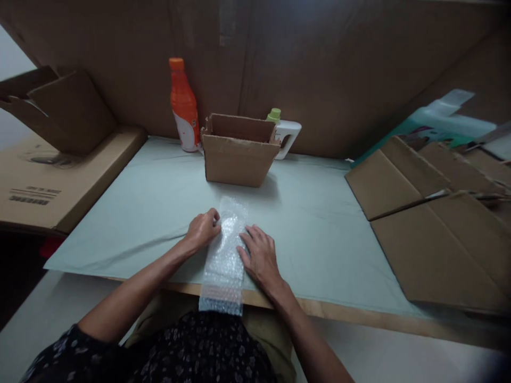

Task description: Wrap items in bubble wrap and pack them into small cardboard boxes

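A strip of clear bubble wrap (224,255) lies lengthwise on the pale green table cover (159,202), its near end hanging over the table's front edge. My left hand (203,230) pinches the wrap's left edge with curled fingers. My right hand (259,256) lies flat on the wrap's right side, fingers stretched out. Behind the wrap stands an open cardboard box (238,151).
An orange bottle (184,106) and a white jug with a green cap (285,134) stand at the back beside the box. Flattened cardboard (431,223) covers the right side. A cardboard carton (48,181) sits at the left. Cardboard walls rise behind.
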A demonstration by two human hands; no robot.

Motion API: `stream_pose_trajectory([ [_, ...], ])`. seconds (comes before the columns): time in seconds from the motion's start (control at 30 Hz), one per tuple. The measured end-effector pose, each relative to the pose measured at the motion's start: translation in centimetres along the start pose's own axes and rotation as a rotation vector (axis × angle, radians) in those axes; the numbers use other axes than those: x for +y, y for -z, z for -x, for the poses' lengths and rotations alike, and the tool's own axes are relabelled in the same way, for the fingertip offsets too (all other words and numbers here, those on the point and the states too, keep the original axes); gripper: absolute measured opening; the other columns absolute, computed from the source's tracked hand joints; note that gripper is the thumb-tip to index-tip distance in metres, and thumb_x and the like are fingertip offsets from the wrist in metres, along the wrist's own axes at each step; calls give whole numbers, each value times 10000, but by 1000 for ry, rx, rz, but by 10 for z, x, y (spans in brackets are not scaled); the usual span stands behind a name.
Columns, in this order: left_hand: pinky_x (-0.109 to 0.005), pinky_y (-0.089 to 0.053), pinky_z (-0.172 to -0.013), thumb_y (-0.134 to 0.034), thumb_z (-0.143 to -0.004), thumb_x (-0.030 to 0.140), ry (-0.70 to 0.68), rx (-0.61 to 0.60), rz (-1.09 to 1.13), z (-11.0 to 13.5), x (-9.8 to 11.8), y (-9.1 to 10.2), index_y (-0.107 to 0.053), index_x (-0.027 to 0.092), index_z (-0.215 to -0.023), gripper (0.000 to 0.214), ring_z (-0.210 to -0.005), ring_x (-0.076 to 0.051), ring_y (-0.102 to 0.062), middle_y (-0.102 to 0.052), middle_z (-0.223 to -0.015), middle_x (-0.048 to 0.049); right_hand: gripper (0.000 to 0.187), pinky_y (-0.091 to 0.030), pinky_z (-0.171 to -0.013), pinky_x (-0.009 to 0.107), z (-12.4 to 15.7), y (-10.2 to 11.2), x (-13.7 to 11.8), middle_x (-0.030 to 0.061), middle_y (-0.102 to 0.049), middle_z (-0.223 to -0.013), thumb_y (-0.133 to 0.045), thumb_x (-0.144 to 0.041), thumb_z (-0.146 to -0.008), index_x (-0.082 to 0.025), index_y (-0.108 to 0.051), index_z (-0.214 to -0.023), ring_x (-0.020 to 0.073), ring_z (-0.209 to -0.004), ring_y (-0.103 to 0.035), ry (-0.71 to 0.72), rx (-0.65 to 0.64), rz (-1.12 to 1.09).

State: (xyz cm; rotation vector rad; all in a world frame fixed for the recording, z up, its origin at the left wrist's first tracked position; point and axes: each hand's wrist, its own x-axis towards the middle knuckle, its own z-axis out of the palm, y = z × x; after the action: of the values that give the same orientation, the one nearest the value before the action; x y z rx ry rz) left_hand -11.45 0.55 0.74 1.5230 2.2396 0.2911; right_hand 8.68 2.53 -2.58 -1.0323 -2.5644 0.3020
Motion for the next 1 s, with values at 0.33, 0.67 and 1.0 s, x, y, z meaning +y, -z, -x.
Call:
stream_pose_trajectory([
  [0.33, -324, -444, -750, -592, -913, 353, 25, 83, 22, -1, -21, 26, -601, 182, -1257, 385, -911, -264, -689, -753, -942, -86, 278, -483, -955, 472, -9, 33, 27, 114, -677, -1292, -597, -231, -922, -226, -700, -1180, 284, -1173, -620, 56, -67, -153],
  [0.67, -279, -389, -650, -547, -905, 312, -4, 56, 211, 31, -22, -1, -710, 183, -889, 208, -668, -180, -626, -718, -739, -44, 229, -499, -886, 449, 3, 9, 2, 92, -740, -1162, -559, -154, -950, -234, -727, -1084, 268, -1053, -665, 172, -10, -149],
  [1.0, -259, -463, -629, -405, -982, 350, 57, 78, 455, 48, -42, -3, -593, 122, -1258, 404, -596, -157, -630, -738, -760, -44, 227, -482, -894, 429, -8, 13, 5, 75, -760, -1105, -543, -169, -972, -234, -733, -1077, 241, -1045, -672, 304, 51, -229],
])
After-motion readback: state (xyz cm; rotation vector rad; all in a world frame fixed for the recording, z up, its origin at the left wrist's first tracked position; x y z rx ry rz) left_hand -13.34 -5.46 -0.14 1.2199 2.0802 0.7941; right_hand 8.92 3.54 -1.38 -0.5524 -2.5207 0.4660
